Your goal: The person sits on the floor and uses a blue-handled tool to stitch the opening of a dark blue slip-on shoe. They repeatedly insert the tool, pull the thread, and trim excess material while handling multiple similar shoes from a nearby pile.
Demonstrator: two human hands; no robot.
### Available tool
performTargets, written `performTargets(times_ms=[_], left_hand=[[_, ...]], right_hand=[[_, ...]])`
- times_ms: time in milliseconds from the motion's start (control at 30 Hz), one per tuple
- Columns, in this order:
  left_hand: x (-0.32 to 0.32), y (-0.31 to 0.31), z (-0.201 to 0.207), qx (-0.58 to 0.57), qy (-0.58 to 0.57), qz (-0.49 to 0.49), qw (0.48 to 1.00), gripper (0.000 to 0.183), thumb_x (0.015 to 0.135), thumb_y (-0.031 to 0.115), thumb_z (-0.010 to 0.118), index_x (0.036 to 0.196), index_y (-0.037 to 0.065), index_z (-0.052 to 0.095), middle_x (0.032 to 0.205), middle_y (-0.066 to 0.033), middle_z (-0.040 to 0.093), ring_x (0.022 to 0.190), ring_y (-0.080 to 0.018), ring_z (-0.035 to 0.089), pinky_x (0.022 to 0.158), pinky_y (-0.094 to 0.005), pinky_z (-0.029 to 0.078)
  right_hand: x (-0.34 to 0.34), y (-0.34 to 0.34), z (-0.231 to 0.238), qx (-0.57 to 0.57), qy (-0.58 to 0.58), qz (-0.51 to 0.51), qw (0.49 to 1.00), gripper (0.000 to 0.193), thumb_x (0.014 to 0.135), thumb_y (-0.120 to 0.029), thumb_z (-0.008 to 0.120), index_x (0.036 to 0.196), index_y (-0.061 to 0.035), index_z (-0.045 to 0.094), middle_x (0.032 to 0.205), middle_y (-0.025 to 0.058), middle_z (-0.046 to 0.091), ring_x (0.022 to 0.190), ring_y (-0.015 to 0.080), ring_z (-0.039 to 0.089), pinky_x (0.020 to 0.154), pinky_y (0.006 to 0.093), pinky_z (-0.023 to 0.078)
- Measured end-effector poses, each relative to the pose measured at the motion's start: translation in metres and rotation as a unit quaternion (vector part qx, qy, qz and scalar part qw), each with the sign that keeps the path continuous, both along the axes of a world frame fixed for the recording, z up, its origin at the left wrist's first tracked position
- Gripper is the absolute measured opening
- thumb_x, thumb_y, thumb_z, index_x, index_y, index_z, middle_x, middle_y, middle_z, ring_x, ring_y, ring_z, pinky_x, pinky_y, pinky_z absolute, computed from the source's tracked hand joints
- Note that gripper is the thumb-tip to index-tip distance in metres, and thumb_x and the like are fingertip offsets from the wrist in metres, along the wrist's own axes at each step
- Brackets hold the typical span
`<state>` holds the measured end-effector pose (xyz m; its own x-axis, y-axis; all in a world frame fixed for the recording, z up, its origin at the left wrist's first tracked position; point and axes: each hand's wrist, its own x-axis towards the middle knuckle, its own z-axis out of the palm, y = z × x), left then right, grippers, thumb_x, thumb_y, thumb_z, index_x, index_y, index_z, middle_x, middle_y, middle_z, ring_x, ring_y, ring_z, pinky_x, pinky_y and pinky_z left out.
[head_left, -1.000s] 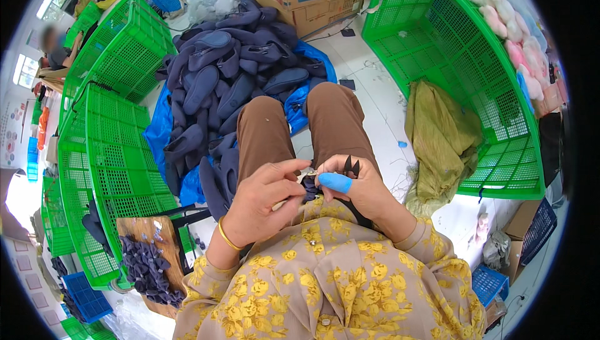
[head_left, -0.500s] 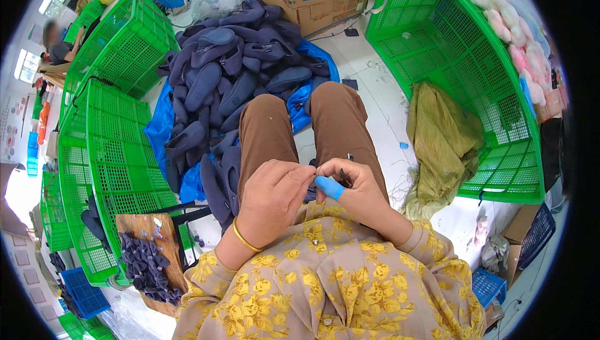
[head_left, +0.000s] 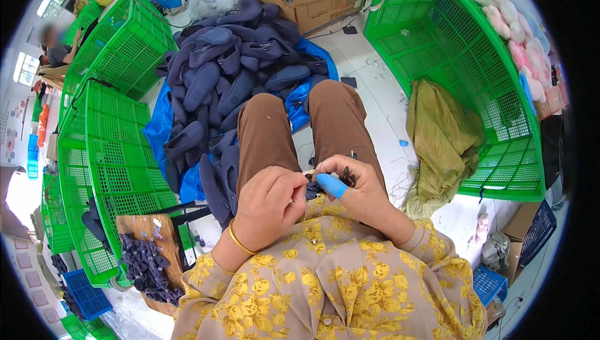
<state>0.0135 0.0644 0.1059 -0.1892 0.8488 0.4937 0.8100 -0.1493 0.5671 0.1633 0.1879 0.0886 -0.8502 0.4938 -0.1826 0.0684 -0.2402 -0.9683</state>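
Observation:
Above my lap, my left hand (head_left: 270, 201) is closed, fingertips pinched together; whatever they hold is hidden. Close to its right, my right hand (head_left: 357, 189) is closed too, with a blue cover (head_left: 331, 185) on the thumb. Within its curled fingers sits a small dark tool (head_left: 348, 177), its kind unclear. A tiny pale thing (head_left: 309, 172) shows at the right fingertips, too small to name. Just under the right thumb lies a bit of navy fabric (head_left: 312, 190). The hands are slightly apart.
Navy slippers (head_left: 203, 84) are heaped on blue sheeting ahead. Green crates (head_left: 125, 171) stand at left, another green crate (head_left: 437, 46) at right beside an olive sack (head_left: 440, 146). Small knotted navy fabric pieces (head_left: 147, 268) lie on a wooden board (head_left: 164, 230). A person (head_left: 57, 52) sits far left.
My left hand has drawn back slightly left and down from the right hand, opening a small gap. A tiny pale thing now shows at the right fingertips.

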Motion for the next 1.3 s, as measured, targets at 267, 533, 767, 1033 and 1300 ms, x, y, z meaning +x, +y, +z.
performTargets(times_ms=[267, 533, 767, 1033, 1300], left_hand=[[-0.011, -0.001, -0.002, 0.022, 0.018, -0.020, 0.999, 0.024, 0.075, 0.000, 0.069, 0.098, 0.003, 0.066, 0.088, -0.0093, 0.066, 0.072, -0.0246, 0.063, 0.062, -0.0325, 0.051], [-0.017, 0.003, 0.001, 0.027, 0.175, -0.107, 0.978, 0.032, 0.071, 0.004, 0.071, 0.103, 0.004, 0.069, 0.093, -0.0069, 0.067, 0.071, -0.0201, 0.062, 0.060, -0.0297, 0.051], [-0.018, -0.002, -0.005, 0.059, 0.070, -0.058, 0.994, 0.024, 0.070, -0.001, 0.073, 0.094, 0.003, 0.069, 0.092, -0.0083, 0.067, 0.064, -0.0197, 0.062, 0.055, -0.0278, 0.050], [-0.010, -0.010, -0.016, 0.023, -0.256, -0.007, 0.966, 0.011, 0.079, -0.009, 0.064, 0.086, 0.000, 0.063, 0.094, -0.0115, 0.067, 0.062, -0.0114, 0.060, 0.054, -0.0221, 0.048], [-0.009, -0.005, -0.013, -0.066, -0.769, -0.031, 0.636, 0.003, 0.094, 0.004, 0.048, 0.096, 0.006, 0.050, 0.067, -0.0030, 0.049, 0.046, -0.0069, 0.036, 0.042, -0.0200, 0.032]], right_hand=[[0.002, 0.007, 0.007, -0.081, -0.023, 0.040, 0.996, 0.010, 0.092, -0.006, 0.061, 0.098, 0.0003, 0.065, 0.089, 0.0008, 0.065, 0.073, 0.0036, 0.054, 0.065, 0.0203, 0.044], [0.002, 0.008, 0.010, -0.126, -0.051, 0.059, 0.989, 0.010, 0.090, -0.012, 0.064, 0.092, -0.0025, 0.068, 0.081, -0.0013, 0.065, 0.067, 0.0011, 0.049, 0.059, 0.0185, 0.040], [0.001, 0.008, 0.010, -0.105, -0.052, 0.050, 0.992, 0.008, 0.089, -0.009, 0.062, 0.090, -0.0025, 0.068, 0.076, -0.0018, 0.063, 0.062, 0.0016, 0.047, 0.055, 0.0193, 0.038], [-0.001, 0.007, 0.006, -0.131, -0.038, 0.030, 0.990, 0.008, 0.088, -0.007, 0.062, 0.090, -0.0018, 0.067, 0.067, -0.0025, 0.056, 0.057, 0.0025, 0.043, 0.051, 0.0200, 0.034], [-0.004, 0.005, 0.001, -0.149, -0.032, 0.006, 0.988, 0.006, 0.090, -0.007, 0.062, 0.092, -0.0026, 0.066, 0.064, -0.0026, 0.054, 0.055, 0.0028, 0.042, 0.049, 0.0203, 0.032]])
